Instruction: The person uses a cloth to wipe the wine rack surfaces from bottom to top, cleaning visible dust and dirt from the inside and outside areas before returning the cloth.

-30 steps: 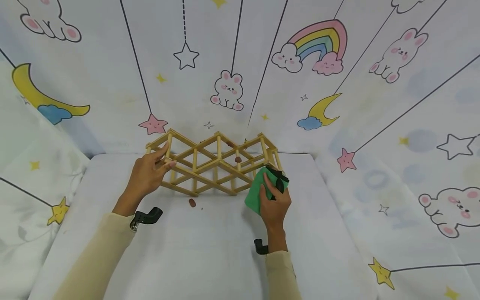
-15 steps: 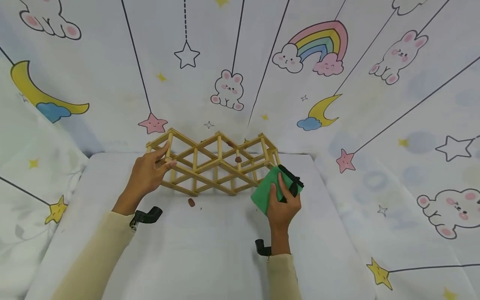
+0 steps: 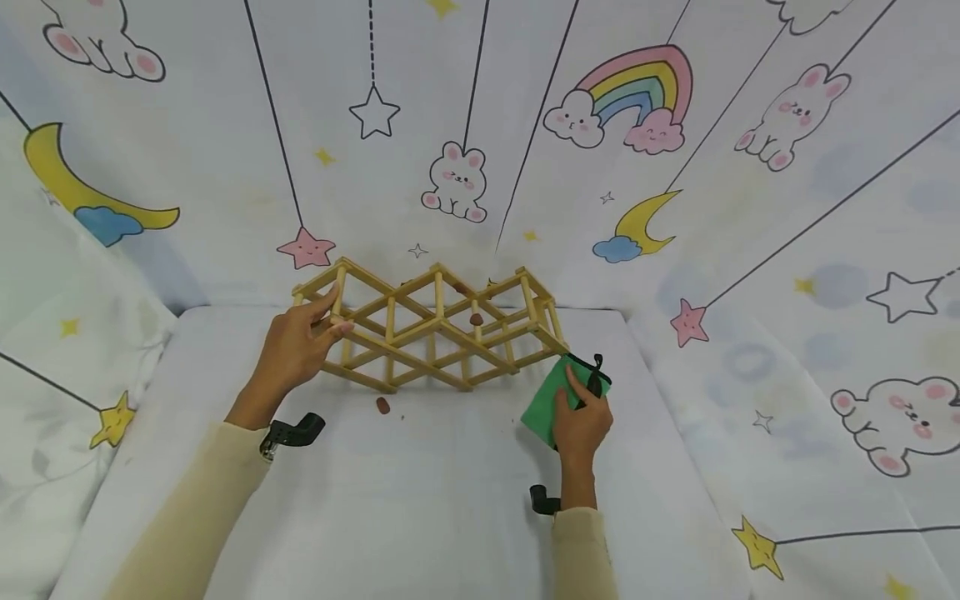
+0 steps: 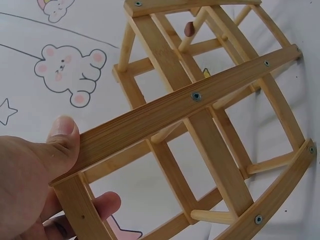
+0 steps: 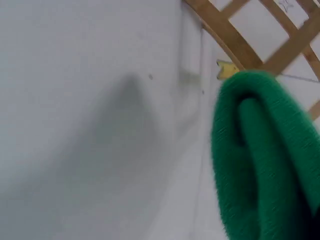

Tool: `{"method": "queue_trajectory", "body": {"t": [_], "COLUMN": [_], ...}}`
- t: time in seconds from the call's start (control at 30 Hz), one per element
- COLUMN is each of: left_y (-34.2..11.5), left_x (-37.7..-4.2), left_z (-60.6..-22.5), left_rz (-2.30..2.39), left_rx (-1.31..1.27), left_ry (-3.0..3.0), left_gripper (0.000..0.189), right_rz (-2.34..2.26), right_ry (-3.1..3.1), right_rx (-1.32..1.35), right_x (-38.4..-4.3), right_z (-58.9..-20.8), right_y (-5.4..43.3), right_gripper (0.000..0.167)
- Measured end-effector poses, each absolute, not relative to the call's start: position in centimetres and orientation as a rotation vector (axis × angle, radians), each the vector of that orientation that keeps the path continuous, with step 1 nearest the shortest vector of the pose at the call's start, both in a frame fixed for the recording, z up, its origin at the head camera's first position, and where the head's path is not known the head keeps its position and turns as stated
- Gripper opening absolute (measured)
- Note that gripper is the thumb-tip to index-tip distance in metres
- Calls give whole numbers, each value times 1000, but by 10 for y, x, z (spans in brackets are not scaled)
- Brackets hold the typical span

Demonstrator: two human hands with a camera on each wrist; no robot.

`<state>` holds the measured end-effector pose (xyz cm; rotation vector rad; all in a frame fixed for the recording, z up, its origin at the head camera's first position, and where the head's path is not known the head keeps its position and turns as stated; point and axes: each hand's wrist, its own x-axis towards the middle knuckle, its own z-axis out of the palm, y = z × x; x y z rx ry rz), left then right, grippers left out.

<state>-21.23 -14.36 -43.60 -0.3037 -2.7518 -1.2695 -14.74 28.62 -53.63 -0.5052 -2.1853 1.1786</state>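
A wooden folding lattice rack [image 3: 440, 322], its slats riveted at the crossings, stands at the back of the white table. My left hand [image 3: 296, 343] grips its left end; in the left wrist view the thumb [image 4: 65, 137] lies over one slat [image 4: 150, 117], with a fingertip showing below. By the rack's front right corner, my right hand [image 3: 583, 427] holds a folded green cloth [image 3: 542, 410] with black edging. In the right wrist view the cloth [image 5: 227, 165] fills the lower right and hides my fingers. Whether it touches the rack's corner I cannot tell.
A small brown oval piece [image 3: 383, 406] lies on the table in front of the rack. Another brown piece [image 3: 476, 319] shows on a rack dowel. Behind the table [image 3: 420, 500] rises a white printed backdrop [image 3: 525, 192], with more cloth along both sides.
My right hand has drawn the green cloth rightward and toward me, from over the rack's right end to its front corner. My left hand and the rack stay in place.
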Motion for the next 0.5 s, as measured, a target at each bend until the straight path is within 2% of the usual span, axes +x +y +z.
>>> {"method": "queue_trajectory", "body": {"t": [0.13,0.33,0.5], "left_y": [-145,-143,-146], "left_x": [-212,-213,-211], "left_z": [-434,-436,-436], "left_rz": [-1263,-1288,-1270], "left_rx": [-307,-308,-305], "left_ry": [-2751,-2755,-2738], "left_gripper": [69,69,69], "right_rz": [1347,1497,1476], "right_ry": [-2166,-2233,-2306], "right_rx": [-409,-428,-370], "right_x": [-149,-155,-150], "right_z": [-552,-578,-578], "right_y": [266,241,240], "right_gripper": [41,39,36]}}
